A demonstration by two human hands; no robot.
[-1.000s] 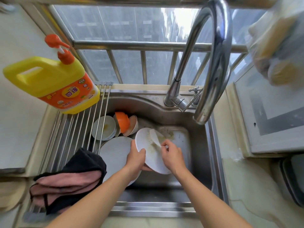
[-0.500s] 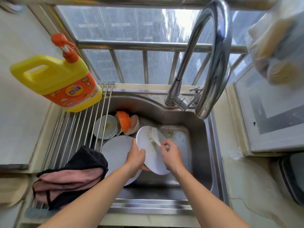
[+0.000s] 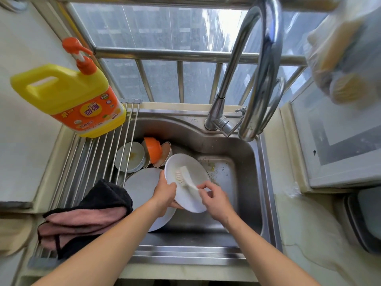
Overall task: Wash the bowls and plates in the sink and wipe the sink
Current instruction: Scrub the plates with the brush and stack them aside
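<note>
Over the steel sink (image 3: 250,182) my left hand (image 3: 165,193) grips the left rim of a tilted white plate (image 3: 193,168). My right hand (image 3: 214,198) holds the handle of a white dish brush (image 3: 183,175), whose bristles lie on the plate's face. A larger white plate (image 3: 142,188) lies under my left wrist. Behind it stand a white bowl (image 3: 131,156), an orange bowl (image 3: 153,149) and another pale bowl (image 3: 166,151). Food scraps dot the sink floor (image 3: 218,168).
A yellow detergent jug (image 3: 70,100) with an orange pump stands on the roll-up drying rack (image 3: 97,159) at left. A black and pink cloth (image 3: 88,215) lies on the rack's near end. The tall faucet (image 3: 259,75) arches over the sink. A bag of sponges (image 3: 346,58) hangs upper right.
The brush has slid down and left across the plate's face, and the plate's tilt has shifted slightly. Both hands keep their grip.
</note>
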